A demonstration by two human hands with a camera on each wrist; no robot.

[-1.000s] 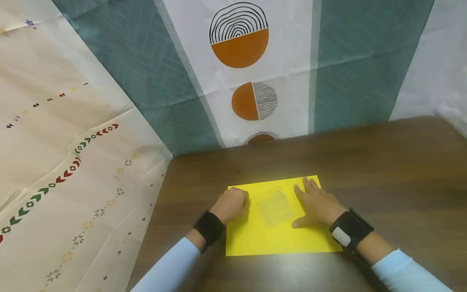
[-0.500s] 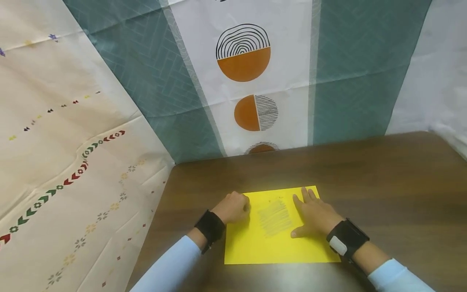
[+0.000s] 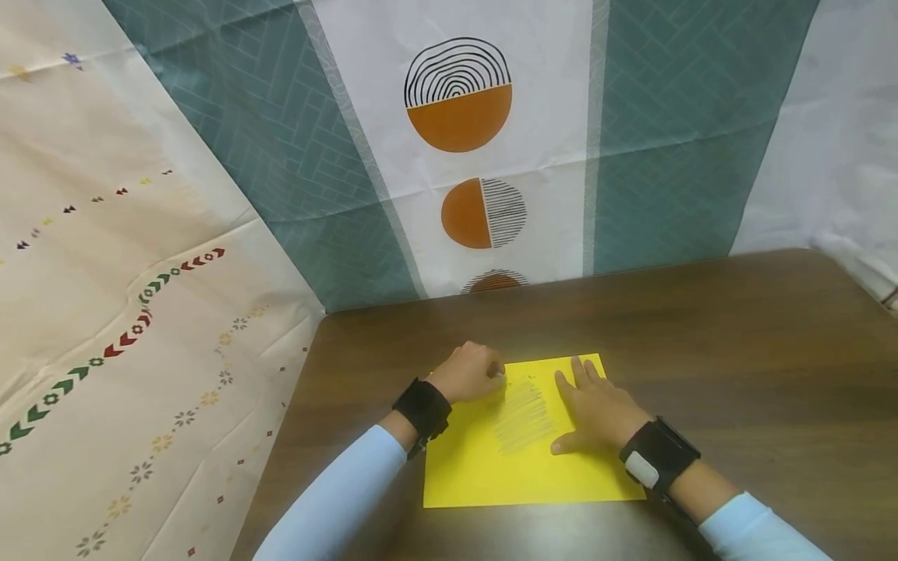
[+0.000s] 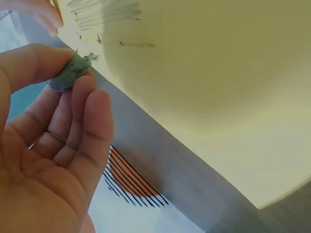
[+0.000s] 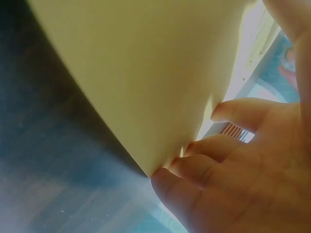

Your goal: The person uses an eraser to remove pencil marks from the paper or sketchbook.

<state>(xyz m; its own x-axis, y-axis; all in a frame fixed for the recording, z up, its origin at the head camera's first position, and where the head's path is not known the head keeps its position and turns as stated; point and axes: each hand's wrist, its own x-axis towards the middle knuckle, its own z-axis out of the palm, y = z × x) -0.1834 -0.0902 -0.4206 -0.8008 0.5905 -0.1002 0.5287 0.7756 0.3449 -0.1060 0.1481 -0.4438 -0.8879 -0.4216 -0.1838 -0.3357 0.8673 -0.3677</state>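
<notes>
A yellow sheet of paper (image 3: 491, 479) lies on the table, with a grey pencil-shaded patch (image 3: 525, 421) near its middle and small dark specks above that. My left hand (image 3: 468, 372) is over the sheet's upper left part, close to the patch's top corner. Between its thumb and fingers it pinches a small, lumpy grey-green eraser (image 4: 70, 74), with crumbly bits at its tip. My right hand (image 3: 599, 417) rests spread on the right side of the sheet, fingertips near the top right corner.
The brown wooden table (image 3: 730, 374) extends right and behind the paper. A patterned cloth (image 3: 456, 117) with orange circles hangs at the table's far edge, and a cream cloth (image 3: 175, 351) hangs along the left. Black bands (image 3: 659, 454) are strapped on both wrists.
My left hand has moved right and slightly up across the sheet, from its left edge to the shaded patch's top. The right hand stays spread on the paper. The head view has shifted slightly.
</notes>
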